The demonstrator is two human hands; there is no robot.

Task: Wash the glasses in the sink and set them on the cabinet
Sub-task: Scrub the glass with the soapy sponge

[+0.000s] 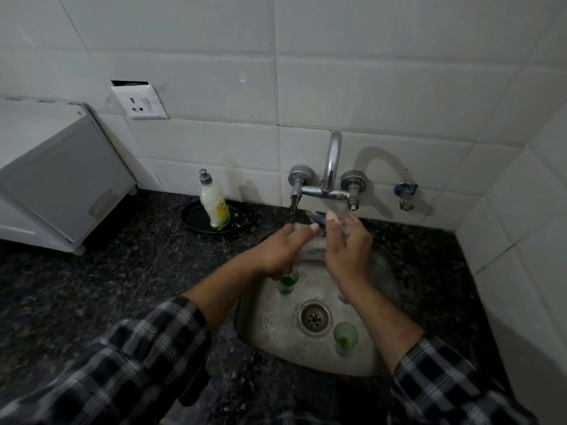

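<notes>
One view on record: head-worn, wide-angle, facing forward and steeply down over both forearms. The left hand [280,251] and right hand [346,250] sit just above frame centre at close range, blurred at the fingers. The sink [267,329] lies directly below the hands. The faucet [329,167] and tiled wall [399,87] stand beyond them and fill the upper half. The countertop [92,286] spreads out left of the left hand. Straight lines bow toward the frame edges.

left sleeve [138,348] + right sleeve [448,391]: plaid, dark navy/black with white-grey check lines, cuffs sit mid-forearm. left hand [280,251], right hand [348,253] bare.
</notes>
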